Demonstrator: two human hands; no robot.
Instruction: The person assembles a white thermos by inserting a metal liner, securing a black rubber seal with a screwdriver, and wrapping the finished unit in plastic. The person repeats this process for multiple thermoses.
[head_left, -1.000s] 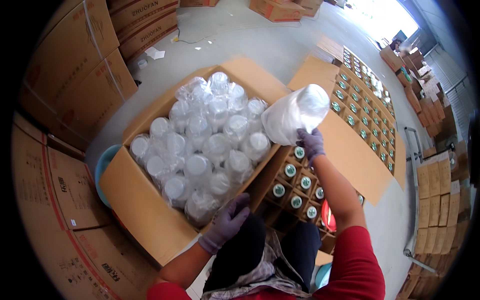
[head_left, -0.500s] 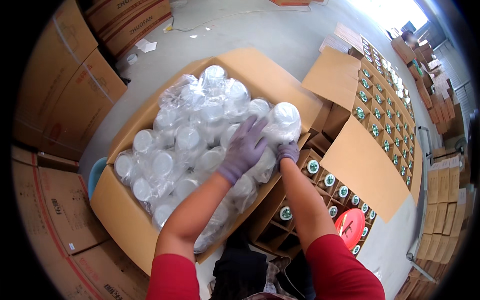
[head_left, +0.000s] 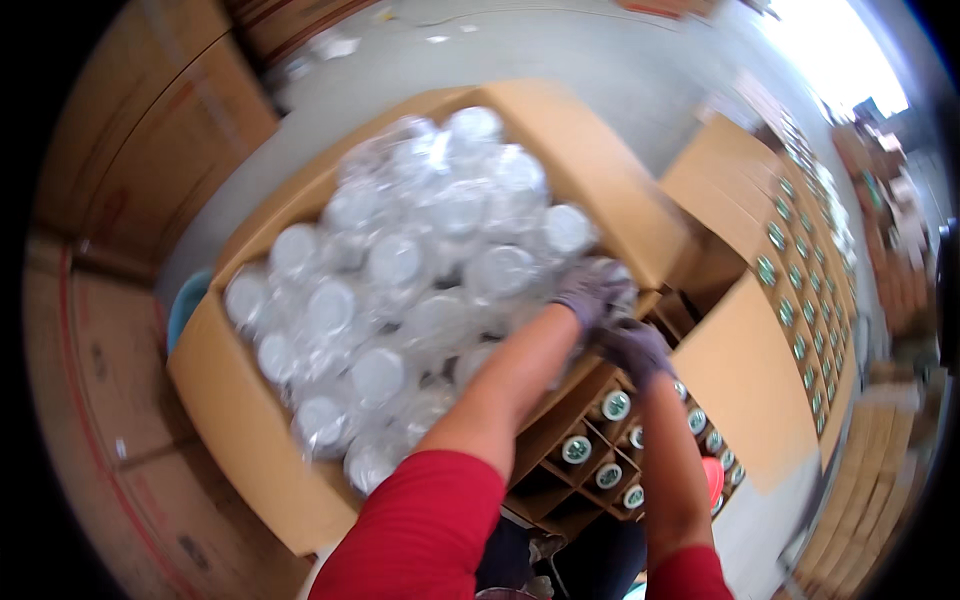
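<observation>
The big carton (head_left: 250,400) is plain brown corrugated cardboard, matt and a little rough. It is filled with clear plastic containers (head_left: 400,270), wrapped in thin glossy film that catches the light. Both hands, left (head_left: 590,290) and right (head_left: 632,345), wear greyish-purple knitted cloth gloves, matt; the sleeves are soft red cloth. At 5 o'clock, a divided cardboard box (head_left: 570,480) holds jars with shiny green-and-white lids (head_left: 615,405). The floor (head_left: 600,70) is smooth grey concrete.

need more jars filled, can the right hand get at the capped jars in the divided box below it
Probably yes: the right hand sits just above the capped jars, nothing covering them.
</observation>
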